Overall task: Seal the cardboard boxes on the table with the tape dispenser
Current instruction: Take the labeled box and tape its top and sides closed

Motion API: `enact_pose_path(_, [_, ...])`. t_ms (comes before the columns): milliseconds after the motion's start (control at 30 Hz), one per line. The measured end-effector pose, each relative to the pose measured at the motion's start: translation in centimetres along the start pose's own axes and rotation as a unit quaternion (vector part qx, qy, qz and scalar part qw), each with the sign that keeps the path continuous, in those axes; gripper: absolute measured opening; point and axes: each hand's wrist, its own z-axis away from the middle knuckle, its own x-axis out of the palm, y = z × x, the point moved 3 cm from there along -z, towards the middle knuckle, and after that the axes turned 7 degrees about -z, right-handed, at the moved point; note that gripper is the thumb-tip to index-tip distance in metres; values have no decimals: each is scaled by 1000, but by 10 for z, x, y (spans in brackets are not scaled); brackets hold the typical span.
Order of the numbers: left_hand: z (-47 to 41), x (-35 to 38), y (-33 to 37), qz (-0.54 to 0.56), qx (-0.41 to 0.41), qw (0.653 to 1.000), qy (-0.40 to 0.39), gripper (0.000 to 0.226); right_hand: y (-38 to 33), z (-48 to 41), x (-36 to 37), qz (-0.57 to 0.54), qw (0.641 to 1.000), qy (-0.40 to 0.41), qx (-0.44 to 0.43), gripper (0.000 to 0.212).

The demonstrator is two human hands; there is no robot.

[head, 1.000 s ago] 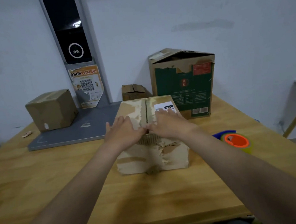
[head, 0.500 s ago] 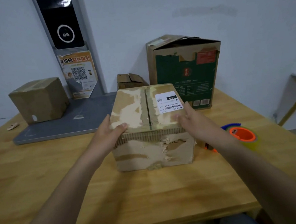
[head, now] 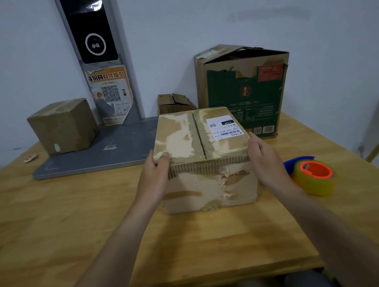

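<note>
Head view: A pale wooden desk [head: 53, 226] stands against a plain white wall [head: 263, 9]. A grey board [head: 92, 157] lies flat at the desk's far left, with a dark upright panel [head: 90, 25] rising behind it and a torn QR-code poster [head: 110, 93] fixed lower down on the panel. A small taped box [head: 63, 127] sits on the board. A small open carton [head: 173, 103] and a tall green-printed box [head: 243, 91] with ragged top flaps stand at the back.

At the desk's centre sits the cardboard box [head: 197, 138], its flaps folded down to meet at a bare middle seam. Its skin is peeled in pale patches, and a white shipping label [head: 225, 127] is on the right flap. The left hand [head: 154, 176] grips the near left corner, thumb on the lid. The right hand [head: 264, 159] lies flat against the right side, fingers extended. The tape dispenser [head: 312, 175], blue with an orange core and a yellowish roll, rests on the desk just right of the right wrist.
</note>
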Motion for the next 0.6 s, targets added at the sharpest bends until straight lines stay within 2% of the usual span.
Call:
enact_pose_path(100, [2, -9, 11, -129, 68, 989, -27, 60, -8, -8, -22, 182, 983, -12, -21, 53])
enact_pose_path(167, [1, -18, 24, -206, 118, 971, -34, 75, -18, -12, -25, 275, 958, -35, -77, 62])
enact_pose_path(267, [-4, -16, 49, -275, 182, 940, -91, 78, -39, -18, -8, 300, 938, -90, -149, 63])
enact_pose_path(367, [-14, 1, 61, -384, 205, 887, -155, 115, -54, -26, 20, 326, 917, -145, -178, 67])
enact_pose_path(433, [-23, 9, 57, -433, 200, 861, -176, 129, -54, -30, 37, 360, 898, -177, -181, 67])
enact_pose_path(500, [-30, 12, 48, -480, 206, 834, -180, 135, -48, -29, 46, 420, 869, -183, -190, 67])
enact_pose_path(600, [-28, 13, 44, -511, 220, 811, -181, 139, -42, -23, 43, 495, 813, -172, -254, 88])
